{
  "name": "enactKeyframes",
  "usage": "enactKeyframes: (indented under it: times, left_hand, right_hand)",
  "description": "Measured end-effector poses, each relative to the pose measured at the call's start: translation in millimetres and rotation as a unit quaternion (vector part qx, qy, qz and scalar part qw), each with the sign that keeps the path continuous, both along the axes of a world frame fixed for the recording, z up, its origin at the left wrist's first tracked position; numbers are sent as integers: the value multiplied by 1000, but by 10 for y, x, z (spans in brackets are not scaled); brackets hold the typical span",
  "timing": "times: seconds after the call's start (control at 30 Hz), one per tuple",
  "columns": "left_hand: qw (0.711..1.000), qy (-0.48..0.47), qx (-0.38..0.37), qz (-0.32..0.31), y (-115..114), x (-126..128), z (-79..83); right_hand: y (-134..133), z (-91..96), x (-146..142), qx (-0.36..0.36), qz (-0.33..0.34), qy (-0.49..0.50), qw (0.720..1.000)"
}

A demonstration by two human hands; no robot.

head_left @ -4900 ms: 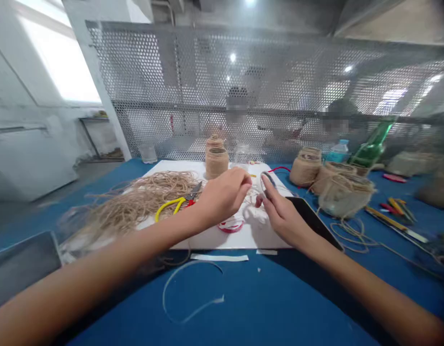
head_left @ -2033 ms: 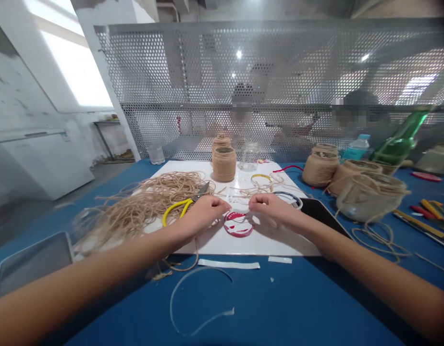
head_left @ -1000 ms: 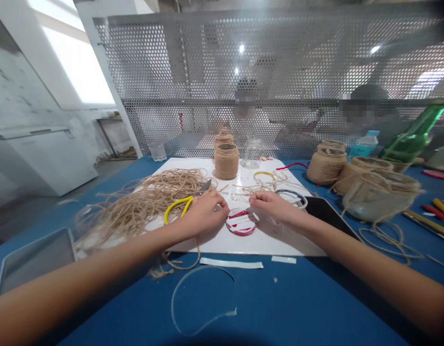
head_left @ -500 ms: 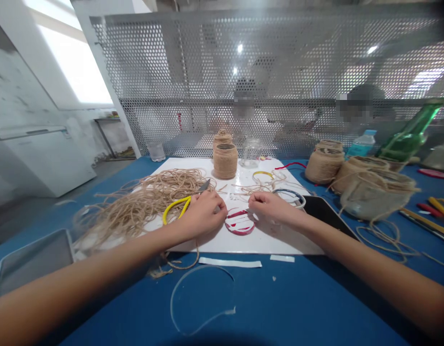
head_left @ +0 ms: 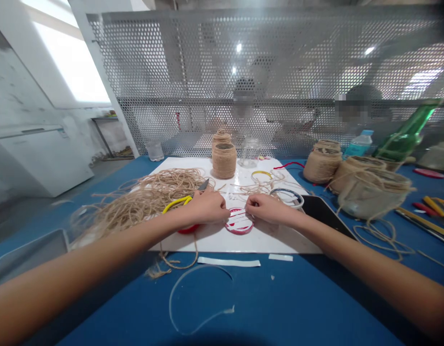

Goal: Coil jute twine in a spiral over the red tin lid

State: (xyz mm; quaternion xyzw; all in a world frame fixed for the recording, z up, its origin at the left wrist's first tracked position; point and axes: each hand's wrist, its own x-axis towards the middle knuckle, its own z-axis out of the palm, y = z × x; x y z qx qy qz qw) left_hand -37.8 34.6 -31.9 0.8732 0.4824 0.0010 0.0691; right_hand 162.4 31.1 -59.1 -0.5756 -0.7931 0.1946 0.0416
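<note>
My left hand (head_left: pixel 207 207) and my right hand (head_left: pixel 263 209) rest close together on a white board (head_left: pixel 243 242), fingers closed. Between their fingertips runs a thin white strip (head_left: pixel 237 214), pinched at both ends just over a red ring (head_left: pixel 239 225) with white strips across it. Part of a second red ring (head_left: pixel 188 229) shows under my left wrist. Yellow-handled scissors (head_left: pixel 177 203) lie just behind my left hand. A blue and white ring (head_left: pixel 287 196) lies behind my right hand.
A loose twine pile (head_left: pixel 146 199) covers the board's left. A twine-wrapped jar (head_left: pixel 224 161) and a glass jar (head_left: pixel 250 153) stand at the back. A black tablet (head_left: pixel 321 211), wrapped jars (head_left: pixel 321 166) and a green bottle (head_left: pixel 405 137) are right. People sit behind the mesh screen (head_left: pixel 279 72).
My right hand put down the ring it held up, and both hands came down to the red ring. Over the last second they drew closer together above it.
</note>
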Motion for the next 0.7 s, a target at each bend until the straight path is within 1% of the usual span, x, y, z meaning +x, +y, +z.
enactKeyframes:
  times: [0.3, 0.53, 0.7]
  left_hand:
    - [1000, 17, -10, -14, 13, 4, 3]
    - [999, 31, -12, -32, 36, 4, 18]
    - [998, 44, -6, -47, 34, 9, 56]
  right_hand:
    - [-50, 151, -93, -1, 16, -66, 998]
    - [25, 182, -130, -21, 21, -121, 992]
    - [107, 253, -147, -56, 31, -146, 987]
